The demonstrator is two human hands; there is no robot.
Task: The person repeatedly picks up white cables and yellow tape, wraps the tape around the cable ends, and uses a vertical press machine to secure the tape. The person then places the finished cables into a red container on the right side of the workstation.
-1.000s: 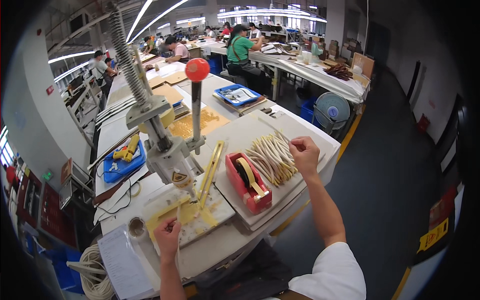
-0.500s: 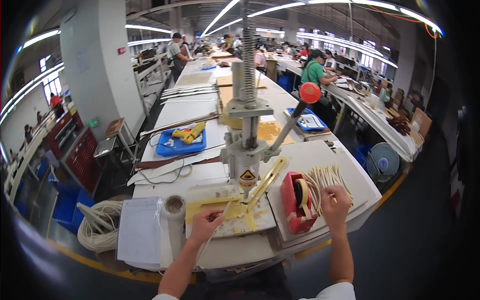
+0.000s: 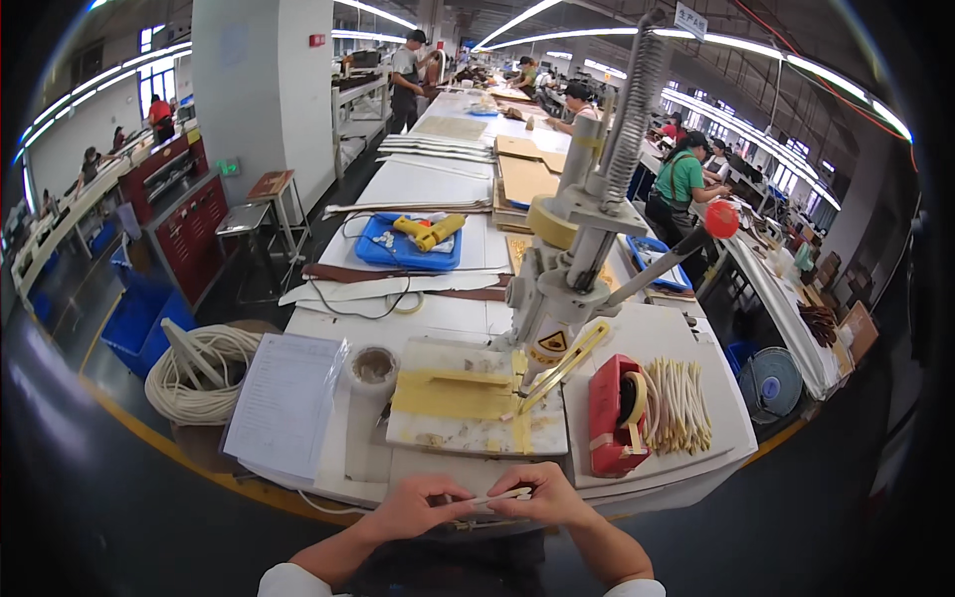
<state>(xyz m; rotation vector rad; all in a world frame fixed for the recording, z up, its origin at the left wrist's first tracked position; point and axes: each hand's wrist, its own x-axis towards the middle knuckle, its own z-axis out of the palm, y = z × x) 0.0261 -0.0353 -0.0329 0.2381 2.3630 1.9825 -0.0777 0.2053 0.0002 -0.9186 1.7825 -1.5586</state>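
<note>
Close to the table's front edge, my left hand (image 3: 423, 506) and my right hand (image 3: 549, 495) meet over a short white cord (image 3: 493, 497). Each pinches it between thumb and fingers, and part of it is hidden by them. Just beyond stands a hand press (image 3: 562, 284) with a red-knobbed lever. Under its tip lies a white base plate (image 3: 544, 430) bearing yellow tape and a yellow strip guide. To the right are a red tape dispenser (image 3: 604, 423) and a pile of cut cords (image 3: 678, 406) with yellowish ends.
A cardboard roll (image 3: 374, 370) and a paper sheet in a plastic sleeve (image 3: 284, 398) lie left of the plate. Beside the table is a coil of white cord (image 3: 204, 373). Farther back sits a blue tray (image 3: 383, 254) with a yellow glue gun. Several people work beyond.
My right hand has come from the cord pile to the front edge and now grips the cord too. My left hand has drawn back from the plate. The view has swung left.
</note>
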